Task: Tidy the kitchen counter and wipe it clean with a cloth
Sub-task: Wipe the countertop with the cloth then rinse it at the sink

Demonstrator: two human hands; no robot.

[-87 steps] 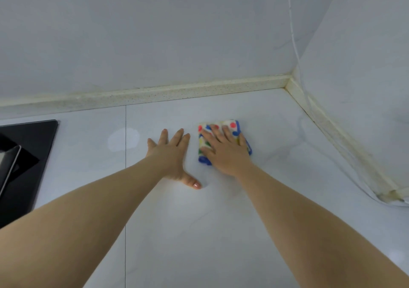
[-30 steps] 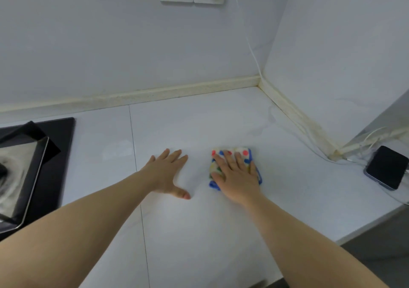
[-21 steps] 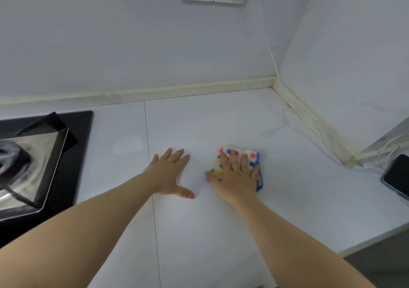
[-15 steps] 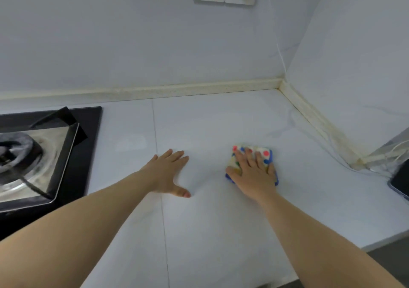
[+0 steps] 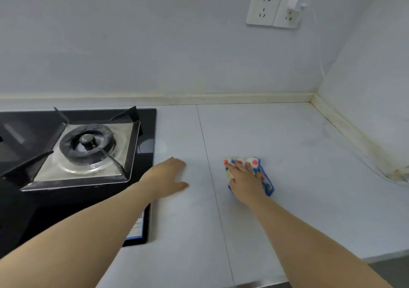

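pressing the cloth (image 5: 256, 166) flat on the counter (image 5: 309, 177), right hand (image 5: 245, 181).

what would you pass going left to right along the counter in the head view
gas burner → left hand flat on the counter → thin seam line → spotted cloth pressed under the right hand → yellowed edge strip along the side wall

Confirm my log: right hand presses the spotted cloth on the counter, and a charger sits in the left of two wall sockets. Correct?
Not quite: the head view shows the charger in the right socket; the left socket is empty. The right hand does press the spotted cloth on the counter.
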